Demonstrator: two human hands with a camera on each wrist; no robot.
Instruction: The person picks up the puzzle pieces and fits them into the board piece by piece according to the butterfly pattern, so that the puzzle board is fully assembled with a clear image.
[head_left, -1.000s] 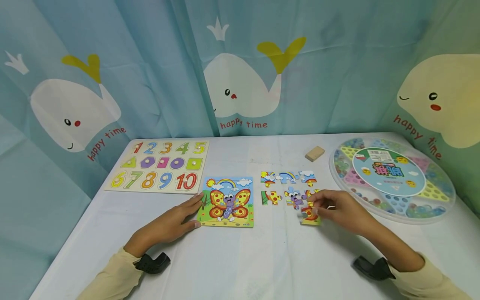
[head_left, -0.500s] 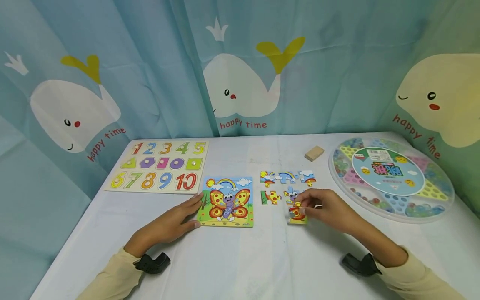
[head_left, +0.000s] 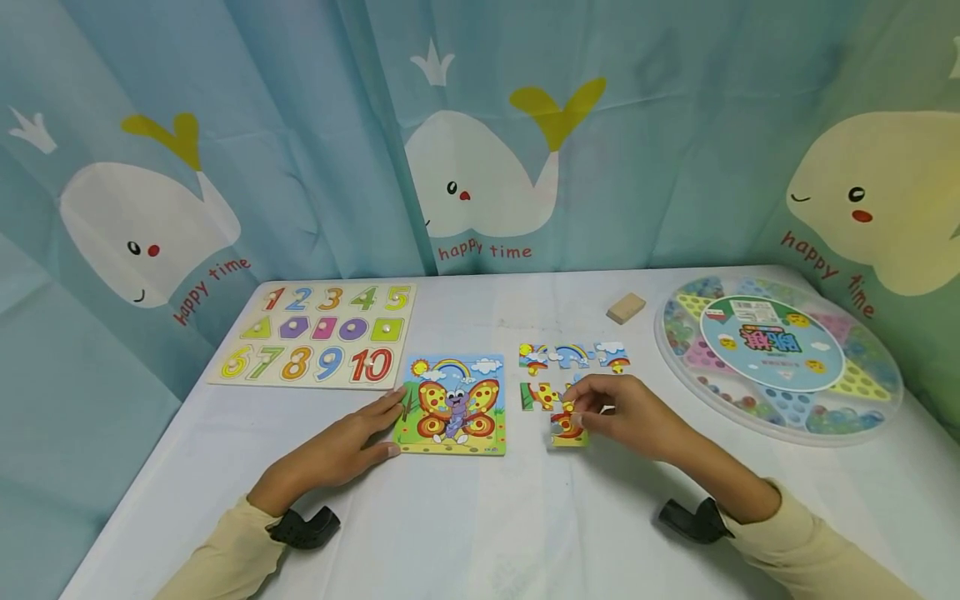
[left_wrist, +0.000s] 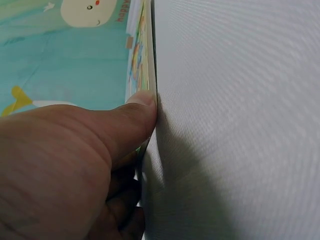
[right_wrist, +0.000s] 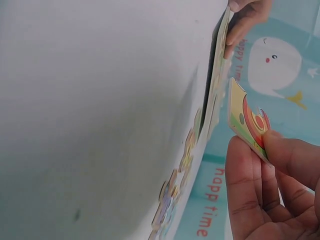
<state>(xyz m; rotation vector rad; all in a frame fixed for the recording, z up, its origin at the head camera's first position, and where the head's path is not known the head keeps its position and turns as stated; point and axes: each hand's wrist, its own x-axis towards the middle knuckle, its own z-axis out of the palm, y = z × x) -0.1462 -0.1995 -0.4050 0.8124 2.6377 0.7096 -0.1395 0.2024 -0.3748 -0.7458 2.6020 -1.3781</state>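
A square butterfly puzzle board [head_left: 450, 404] lies flat on the table in the head view. My left hand [head_left: 337, 450] rests against its left side, thumb and fingers reaching its edge; the left wrist view shows the thumb [left_wrist: 135, 120] on the board's edge. Held between thumb and fingers of my right hand [head_left: 630, 417] is a puzzle piece [right_wrist: 252, 120] with a red and yellow wing print, raised above the table just right of the board. Several loose puzzle pieces [head_left: 573, 356] lie behind it. My right hand partly covers the nearer row, where a spotted-wing piece [head_left: 542, 396] shows.
A number and shape board [head_left: 311, 333] lies at the back left. A tan wooden block [head_left: 626, 308] sits behind the loose pieces. At the right is a round clear game box [head_left: 780, 358] with coloured marbles. A whale-print curtain [head_left: 480, 167] hangs behind the table [head_left: 450, 533].
My right hand has carried the puzzle piece left, from the right side of the loose pieces toward the butterfly board. My left hand has stayed at the board's edge.
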